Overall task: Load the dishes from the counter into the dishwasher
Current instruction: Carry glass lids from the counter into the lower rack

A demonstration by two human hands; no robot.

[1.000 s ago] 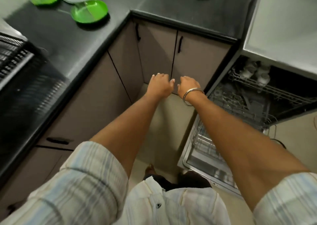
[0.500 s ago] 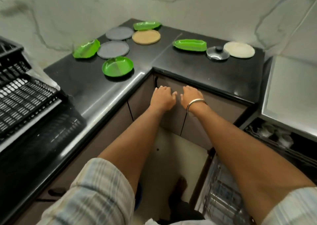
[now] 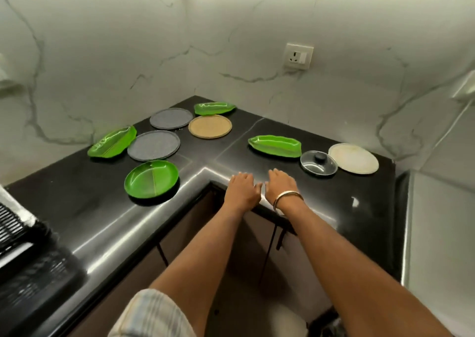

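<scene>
Black counter (image 3: pixel 257 162) holds flat green, grey, tan and cream dishes (image 3: pixel 151 178).

Nine dishes (image 3: pixel 151 178) flat on counter (image 3: pixel 77 208)

Both arms reach straight forward from the bottom of the view, bare from the elbow down, and converge so that the hands sit side by side. The left hand (image 3: pixel 241 192) is palm down with its fingers held together and lightly curled, holding nothing. The right hand (image 3: pixel 281 187) lies just beside it, also palm down, fingers extended forward and close together, likewise empty. The thumbs of the two hands nearly meet in the narrow gap between them. A metal bangle (image 3: pixel 286 198) circles the right wrist just behind the hand. A striped short sleeve (image 3: pixel 151 313) covers the left upper arm, well behind the left hand.
</scene>
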